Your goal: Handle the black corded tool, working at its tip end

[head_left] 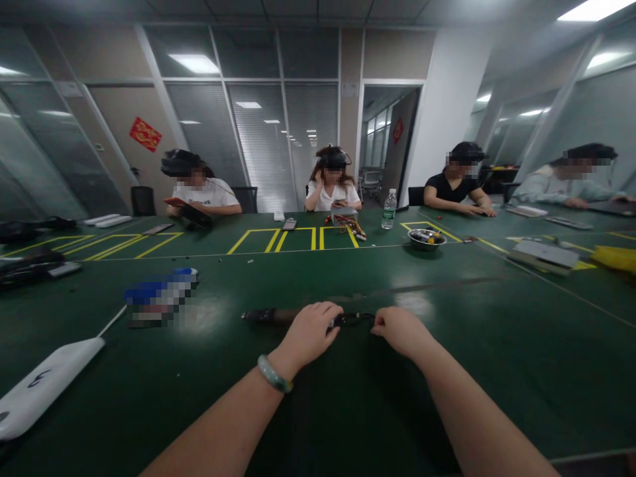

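A dark, slim electric screwdriver [271,316] lies across the green table in front of me, its narrow metal tip pointing left. My left hand [312,330] is closed over its rear end, with the fingers curled down around it. From that end a short black cord [358,317] runs right to my right hand [401,331]. There the fingers are pinched together on the cord, close above the tabletop. Part of the screwdriver's rear is hidden under my left fingers.
A blue-and-white packet [161,296] and a white power bank-like device [50,384] lie left. Farther back are a metal bowl [426,240] of small parts, a water bottle [389,209], wired parts [350,225] and yellow tape. Several people sit opposite.
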Demonstrator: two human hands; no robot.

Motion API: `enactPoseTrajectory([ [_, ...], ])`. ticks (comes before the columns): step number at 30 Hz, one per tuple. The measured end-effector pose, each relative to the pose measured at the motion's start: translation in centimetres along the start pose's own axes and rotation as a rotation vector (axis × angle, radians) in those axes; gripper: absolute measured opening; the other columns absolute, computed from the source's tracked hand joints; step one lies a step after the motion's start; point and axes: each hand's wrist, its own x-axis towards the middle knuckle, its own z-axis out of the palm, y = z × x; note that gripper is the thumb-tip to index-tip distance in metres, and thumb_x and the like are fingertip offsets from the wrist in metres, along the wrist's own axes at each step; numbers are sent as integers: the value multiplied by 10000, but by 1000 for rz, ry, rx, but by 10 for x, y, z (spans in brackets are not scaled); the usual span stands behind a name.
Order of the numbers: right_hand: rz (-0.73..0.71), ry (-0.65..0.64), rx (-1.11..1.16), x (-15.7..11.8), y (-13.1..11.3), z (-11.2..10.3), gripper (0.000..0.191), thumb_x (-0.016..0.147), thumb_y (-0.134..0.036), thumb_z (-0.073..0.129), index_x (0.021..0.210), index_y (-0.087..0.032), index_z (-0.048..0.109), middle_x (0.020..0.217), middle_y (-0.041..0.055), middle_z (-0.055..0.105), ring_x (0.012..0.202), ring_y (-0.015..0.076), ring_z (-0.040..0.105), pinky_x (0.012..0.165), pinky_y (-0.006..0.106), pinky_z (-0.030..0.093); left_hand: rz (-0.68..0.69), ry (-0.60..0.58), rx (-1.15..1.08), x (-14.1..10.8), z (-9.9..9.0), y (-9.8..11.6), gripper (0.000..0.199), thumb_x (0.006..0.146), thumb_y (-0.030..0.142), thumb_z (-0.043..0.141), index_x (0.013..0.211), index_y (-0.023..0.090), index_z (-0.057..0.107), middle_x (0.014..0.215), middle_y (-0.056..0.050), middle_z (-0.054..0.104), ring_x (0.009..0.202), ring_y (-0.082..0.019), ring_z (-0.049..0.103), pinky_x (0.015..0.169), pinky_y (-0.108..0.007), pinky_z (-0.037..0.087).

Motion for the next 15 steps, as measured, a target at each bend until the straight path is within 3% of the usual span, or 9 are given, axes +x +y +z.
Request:
enactPoseTrajectory([
  [5, -12, 94, 155, 7, -7, 9, 108, 876, -278, 596, 861, -234, 694, 828, 23, 682, 793, 192, 621, 684, 277, 410, 12, -27, 34, 0, -4, -1, 266, 896, 246, 557, 1161, 270, 551, 1168, -32, 578, 1053, -226, 544, 933, -390, 426],
  [11, -142, 403, 274, 10, -14, 8, 174, 934, -283, 505, 946, -234, 672, 983, 20, 676, 912, 176, 602, 770, 273, 413, -9, -61, 3, -11, -20, -14, 225, 854, 257, 583, 1079, 261, 589, 1088, -21, 610, 983, -218, 560, 900, -377, 438],
  [15, -239, 291, 283, 13, -20, 13, 168, 914, -290, 538, 940, -249, 698, 982, 7, 681, 913, 174, 604, 804, 279, 420, -34, -37, -11, -17, -24, -16, 223, 835, 251, 573, 1058, 250, 593, 1074, -24, 612, 982, -212, 566, 894, -362, 440],
])
